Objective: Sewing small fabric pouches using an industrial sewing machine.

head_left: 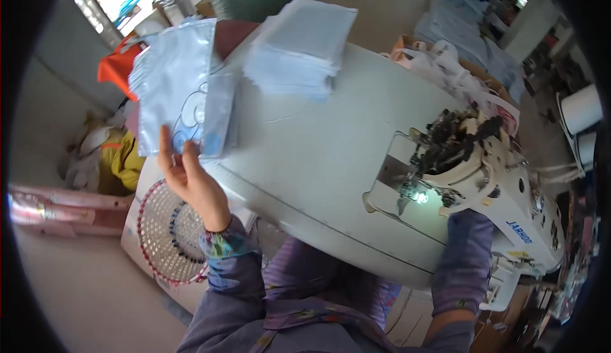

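Several printed pieces (175,67) lie stacked at the table's (305,156) left edge, beside plain pieces (305,41). Left hand (195,186) — fingers loosely spread — apparently touches the printed pieces' near end. Right hand: hidden by the sewing machine (503,181), state indeterminable.

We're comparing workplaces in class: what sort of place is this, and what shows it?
Probably a small sewing workshop. A white sewing machine stands on the right of the table, flat pale printed pieces are piled on the left, and what looks like a large white thread spool is at far right.
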The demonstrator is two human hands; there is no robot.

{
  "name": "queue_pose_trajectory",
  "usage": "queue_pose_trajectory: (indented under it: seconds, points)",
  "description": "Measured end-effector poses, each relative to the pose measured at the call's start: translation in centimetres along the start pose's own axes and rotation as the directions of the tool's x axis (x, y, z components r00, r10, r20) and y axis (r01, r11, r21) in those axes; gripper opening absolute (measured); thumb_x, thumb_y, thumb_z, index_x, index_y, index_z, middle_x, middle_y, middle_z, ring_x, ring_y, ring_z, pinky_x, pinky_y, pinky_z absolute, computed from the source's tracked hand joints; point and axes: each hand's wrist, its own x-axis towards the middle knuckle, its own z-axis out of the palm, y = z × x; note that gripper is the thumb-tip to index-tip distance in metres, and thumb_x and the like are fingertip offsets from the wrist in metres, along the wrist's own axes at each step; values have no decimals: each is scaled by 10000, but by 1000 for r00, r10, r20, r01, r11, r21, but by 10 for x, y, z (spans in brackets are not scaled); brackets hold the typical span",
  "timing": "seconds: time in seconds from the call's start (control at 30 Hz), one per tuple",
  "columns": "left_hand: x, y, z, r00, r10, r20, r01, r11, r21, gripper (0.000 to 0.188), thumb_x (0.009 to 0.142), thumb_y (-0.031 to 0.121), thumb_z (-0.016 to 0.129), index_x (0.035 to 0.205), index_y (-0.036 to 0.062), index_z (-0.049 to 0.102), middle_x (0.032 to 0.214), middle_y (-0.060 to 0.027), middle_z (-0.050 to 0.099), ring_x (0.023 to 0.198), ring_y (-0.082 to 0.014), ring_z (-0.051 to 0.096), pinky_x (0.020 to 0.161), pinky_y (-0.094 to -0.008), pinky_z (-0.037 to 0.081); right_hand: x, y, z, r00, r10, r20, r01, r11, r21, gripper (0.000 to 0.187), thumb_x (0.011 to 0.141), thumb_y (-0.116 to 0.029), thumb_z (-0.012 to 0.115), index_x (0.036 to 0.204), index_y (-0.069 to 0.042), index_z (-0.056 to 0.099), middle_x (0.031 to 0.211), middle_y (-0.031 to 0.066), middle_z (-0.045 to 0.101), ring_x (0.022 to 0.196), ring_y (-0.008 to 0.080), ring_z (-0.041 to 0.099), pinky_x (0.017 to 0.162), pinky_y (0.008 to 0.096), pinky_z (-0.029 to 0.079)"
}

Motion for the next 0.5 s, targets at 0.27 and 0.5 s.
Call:
queue_pose_trajectory:
  seconds: [0.27,0.5]
  points:
    - [20,-16,-67,956,-260,137,196,911,363,491,1098,168,710,1555,24,605,1401,-136,537,844,-109,601,761,-286,572,-127,19,4,976,65,-210,28,910,413,363,1106,-175,632,1417,3,684,1442,240,673,1322,347,652,1121,487,512]
    - [-36,2,-59,859,18,511,-400,648,648,290,988,96,756,1274,49,752,1253,-204,690,999,-346,730,845,-413,575,-253,-69,-122,943,271,-193,50,456,888,349,1082,-69,610,1408,35,681,1470,220,664,1303,345,668,1085,401,526]
